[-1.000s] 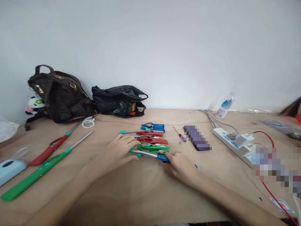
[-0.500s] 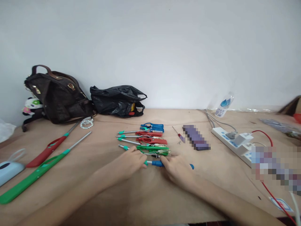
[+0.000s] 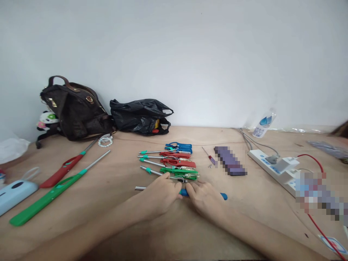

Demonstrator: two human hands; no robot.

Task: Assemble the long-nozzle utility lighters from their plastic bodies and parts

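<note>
A blue long-necked lighter lies crosswise under both hands, its metal tube sticking out to the left and its rounded blue end to the right. My left hand is closed over the lighter where tube and handle meet. Closed on the blue handle is my right hand, its fingertips near the left hand's. Just beyond the hands rests an opened green lighter with its inner parts showing. Opened red lighters and blue casing pieces are lined up behind it. The hands hide the lighter's middle.
A screwdriver and a dark purple item lie to the right, before a power strip with cables. At left are whole red and green lighters, a bracelet and a light-blue device. Bags stand behind.
My left hand has slid right along the lighter, close to my right hand, uncovering the metal tube's end. My right hand stays on the handle. The view has turned slightly left.
</note>
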